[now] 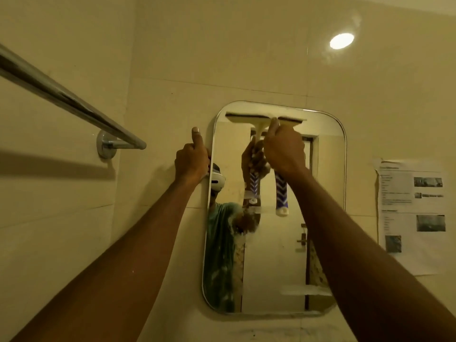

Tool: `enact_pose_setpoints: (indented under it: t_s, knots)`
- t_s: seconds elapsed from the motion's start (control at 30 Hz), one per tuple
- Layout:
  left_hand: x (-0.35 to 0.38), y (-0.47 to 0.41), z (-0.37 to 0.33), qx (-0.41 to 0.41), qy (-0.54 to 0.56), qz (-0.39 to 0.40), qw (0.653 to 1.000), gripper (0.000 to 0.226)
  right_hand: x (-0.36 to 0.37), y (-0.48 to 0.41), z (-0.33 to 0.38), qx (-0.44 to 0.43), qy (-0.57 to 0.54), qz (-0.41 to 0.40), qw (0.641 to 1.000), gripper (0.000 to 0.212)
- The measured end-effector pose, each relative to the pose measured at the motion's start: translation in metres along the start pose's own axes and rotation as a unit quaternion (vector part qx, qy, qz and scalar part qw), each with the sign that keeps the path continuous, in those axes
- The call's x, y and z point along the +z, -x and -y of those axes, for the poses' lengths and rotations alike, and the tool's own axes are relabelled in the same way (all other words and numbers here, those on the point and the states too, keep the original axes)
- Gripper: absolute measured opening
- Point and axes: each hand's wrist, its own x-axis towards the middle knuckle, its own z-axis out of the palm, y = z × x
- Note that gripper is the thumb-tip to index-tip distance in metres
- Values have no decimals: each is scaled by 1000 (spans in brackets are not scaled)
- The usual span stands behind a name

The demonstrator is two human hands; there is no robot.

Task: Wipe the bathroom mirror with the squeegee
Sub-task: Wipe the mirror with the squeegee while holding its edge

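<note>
The right grip (pixel 283 149) was curled tight round the squeegee (pixel 281 191) handle. The blade lay just above it on the mirror (pixel 276 255), close under the top edge, with open glass below. The left grip (pixel 191 156) clasped the mirror's left edge, thumb up. A towel rail (pixel 69 99) ran left of it. Far right hung a printed sheet (pixel 414 213), its text too blurred to read.

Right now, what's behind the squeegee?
The mirror. The squeegee has its blade across the glass near the top edge. The right hand grips the handle and covers its middle, so the glass straight behind blade and hand cannot be seen.
</note>
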Motion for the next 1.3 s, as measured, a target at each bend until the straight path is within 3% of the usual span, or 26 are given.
enact_pose_setpoints:
  t_s: [0.1,0.27,0.43,0.53,0.63,0.73,0.93,1.1,1.17,1.3]
  knots:
    - [-3,-1,0,-9,20,23,999,84,7,4,4,18,11,15,1000,55]
    - [-8,-3,2,-17,58,49,997,90,25,116,-33,22,-28,79,996,40]
    - [-7,0,1,-5,43,33,999,66,30,200,-56,69,36,128,989,34]
    - [-7,3,5,59,-30,24,997,49,22,172,-45,50,-3,103,993,42]
    - [-5,6,10,103,-89,12,991,49,8,109,-34,20,24,37,999,48]
    - [-4,7,12,118,-111,4,987,50,3,80,-32,15,32,21,999,48]
    - [2,14,26,161,-146,-42,975,51,26,180,-73,58,-21,54,997,39]
    - [2,16,27,148,-148,-46,977,52,26,229,-76,85,-11,57,995,40]
    - [1,16,26,140,-161,-39,976,51,18,209,-69,73,-20,62,995,42]
    - [3,11,24,127,-185,-36,974,51,-4,103,-49,7,-11,-9,1000,48]
